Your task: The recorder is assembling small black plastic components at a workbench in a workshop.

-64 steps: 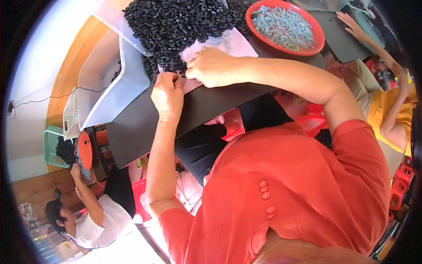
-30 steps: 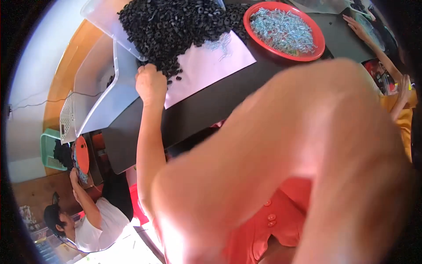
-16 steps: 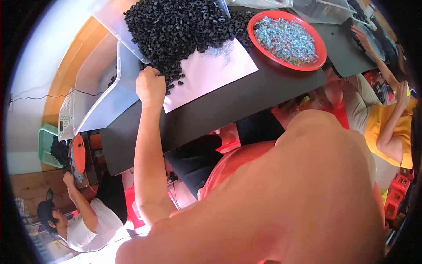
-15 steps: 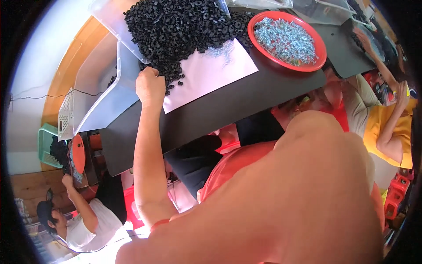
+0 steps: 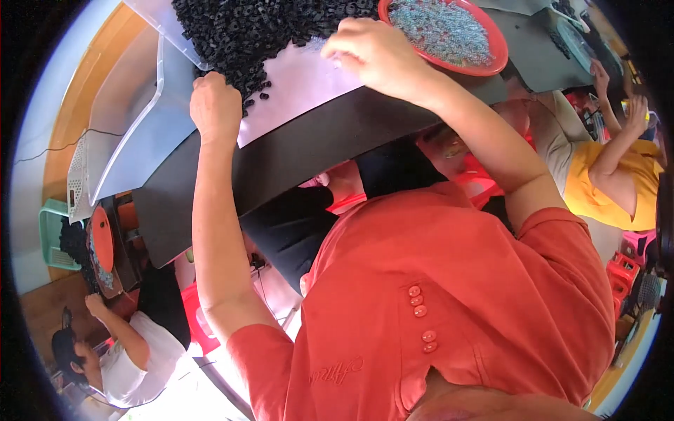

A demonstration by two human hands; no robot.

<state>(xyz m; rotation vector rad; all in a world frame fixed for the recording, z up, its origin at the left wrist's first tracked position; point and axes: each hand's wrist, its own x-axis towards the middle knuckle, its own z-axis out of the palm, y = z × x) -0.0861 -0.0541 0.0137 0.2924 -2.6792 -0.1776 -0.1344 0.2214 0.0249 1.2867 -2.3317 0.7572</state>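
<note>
My left hand (image 5: 216,107) is closed at the left edge of a heap of small black plastic parts (image 5: 246,35); its fingertips face away, and what they hold is hidden. Over a white sheet (image 5: 291,91), my right hand (image 5: 379,59) hovers with fingers bent and drawn together, close to a few small shiny metal pieces (image 5: 316,44) lying there. Anything in that pinch is too small to make out. Just beyond the right hand stands a red round tray (image 5: 497,62) full of small silvery metal pieces (image 5: 442,31).
Clear plastic bins (image 5: 151,91) stand left of the heap on the dark table (image 5: 295,161). At lower left, a co-worker in white (image 5: 133,358) sits near a green basket (image 5: 53,231). Another person in yellow (image 5: 611,179) works at the right, beside red stools (image 5: 621,274).
My right arm, which was raised close to the camera with its hand out of sight, has come down over the sheet. The view has shifted; my left hand stays at the heap's edge.
</note>
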